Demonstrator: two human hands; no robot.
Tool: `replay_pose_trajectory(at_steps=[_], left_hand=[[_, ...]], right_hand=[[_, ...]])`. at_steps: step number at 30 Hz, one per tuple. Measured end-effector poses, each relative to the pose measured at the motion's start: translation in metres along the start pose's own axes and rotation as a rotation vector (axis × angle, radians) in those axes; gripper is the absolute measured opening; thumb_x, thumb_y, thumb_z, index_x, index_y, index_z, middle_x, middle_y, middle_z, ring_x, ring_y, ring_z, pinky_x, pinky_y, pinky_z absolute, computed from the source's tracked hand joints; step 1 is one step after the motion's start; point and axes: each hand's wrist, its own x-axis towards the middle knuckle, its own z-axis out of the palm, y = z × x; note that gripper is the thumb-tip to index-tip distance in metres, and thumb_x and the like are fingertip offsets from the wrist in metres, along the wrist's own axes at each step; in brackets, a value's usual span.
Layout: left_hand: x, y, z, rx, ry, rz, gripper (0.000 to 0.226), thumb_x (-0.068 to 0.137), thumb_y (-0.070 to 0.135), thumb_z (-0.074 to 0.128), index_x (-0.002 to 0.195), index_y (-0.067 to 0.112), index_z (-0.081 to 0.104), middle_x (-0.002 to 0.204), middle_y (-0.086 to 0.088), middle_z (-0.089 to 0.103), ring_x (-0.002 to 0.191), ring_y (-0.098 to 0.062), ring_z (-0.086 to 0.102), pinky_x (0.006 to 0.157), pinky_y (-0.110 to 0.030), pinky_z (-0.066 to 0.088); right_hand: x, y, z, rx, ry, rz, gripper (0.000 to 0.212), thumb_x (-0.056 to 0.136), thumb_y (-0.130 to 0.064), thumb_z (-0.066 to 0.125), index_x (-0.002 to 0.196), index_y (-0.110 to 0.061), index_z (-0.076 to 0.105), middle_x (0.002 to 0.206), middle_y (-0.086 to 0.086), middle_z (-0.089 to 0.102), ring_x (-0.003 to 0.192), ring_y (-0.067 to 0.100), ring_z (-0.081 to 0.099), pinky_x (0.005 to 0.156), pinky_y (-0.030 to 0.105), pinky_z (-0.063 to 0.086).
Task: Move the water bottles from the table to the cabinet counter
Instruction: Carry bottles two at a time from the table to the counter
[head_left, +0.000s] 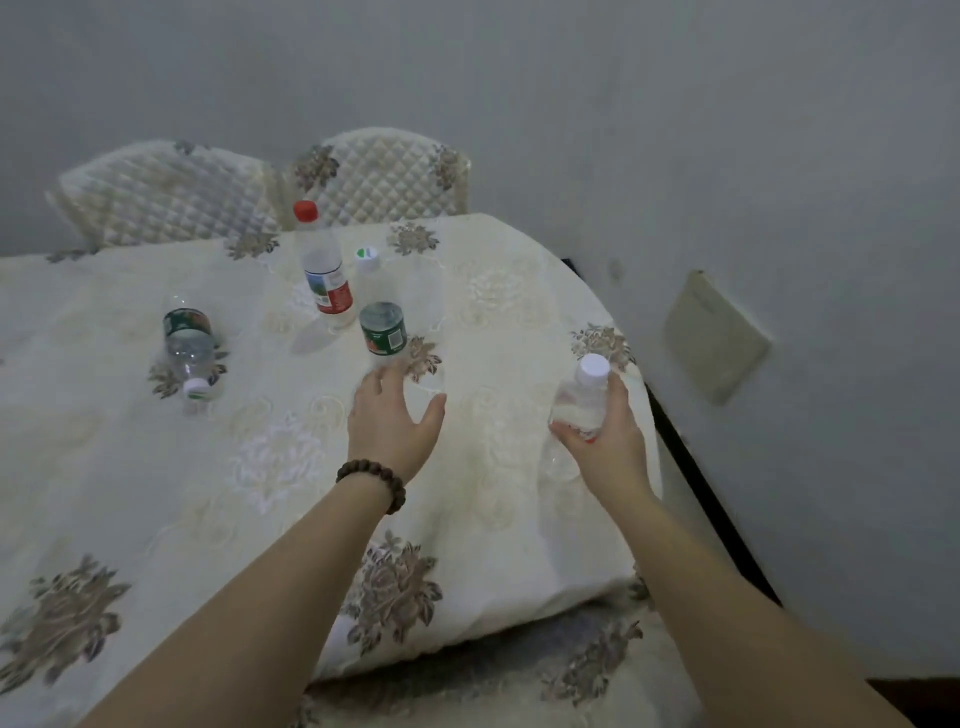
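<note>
Near the cream floral-cloth table's (156, 493) right edge, the right hand (602, 441) grips a clear white-capped plastic bottle (584, 397) upright. Just left, the left hand (392, 418), fingers spread and holding nothing, touches a green-labelled clear bottle's (383, 322) base.

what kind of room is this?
Probably a home dining area. A table under a cream floral embroidered cloth, two chairs with quilted covers pushed against a plain wall, and water bottles standing and lying on the cloth.
</note>
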Motion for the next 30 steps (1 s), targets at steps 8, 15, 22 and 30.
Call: replay_pose_trajectory(at_steps=[8,15,22,30], left_hand=[[0.062,-0.018,-0.008,-0.118,0.075,-0.128,0.087,0.082,0.048,0.065,0.148,0.010,0.023,0.150,-0.011,0.031,0.139,-0.024,0.028,0.112,-0.038,0.028],[0.140,-0.031,0.001,-0.309,0.001,-0.140,0.101,0.066,0.051,0.075,0.147,0.021,0.023,0.147,-0.005,0.037,0.135,-0.021,0.035,0.111,-0.042,0.035],[0.169,-0.039,0.014,-0.285,0.041,-0.112,0.072,0.077,0.034,0.076,0.135,0.013,0.039,0.133,-0.009,0.050,0.122,-0.024,0.048,0.103,-0.042,0.042],[0.141,-0.045,-0.023,-0.361,0.149,-0.115,0.066,0.072,0.038,0.078,0.127,0.018,0.045,0.124,-0.001,0.056,0.113,-0.018,0.054,0.097,-0.040,0.047]], right_hand=[[0.037,-0.007,0.018,-0.041,-0.002,-0.039,0.080,0.076,-0.027,0.078,0.141,-0.020,0.033,0.135,0.004,0.050,0.116,0.023,0.054,0.087,0.027,0.040],[0.058,-0.017,0.040,-0.055,0.003,-0.008,0.077,0.073,-0.034,0.079,0.136,-0.029,0.034,0.131,-0.003,0.052,0.094,0.018,0.065,0.089,0.035,0.048],[0.057,-0.024,0.054,-0.087,0.017,-0.011,0.079,0.073,-0.033,0.080,0.137,-0.028,0.034,0.131,-0.003,0.052,0.115,0.018,0.053,0.096,0.037,0.045],[0.057,-0.038,0.055,-0.088,-0.068,-0.028,0.078,0.072,-0.031,0.080,0.135,-0.027,0.036,0.129,-0.001,0.054,0.106,0.015,0.059,0.096,0.040,0.046]])
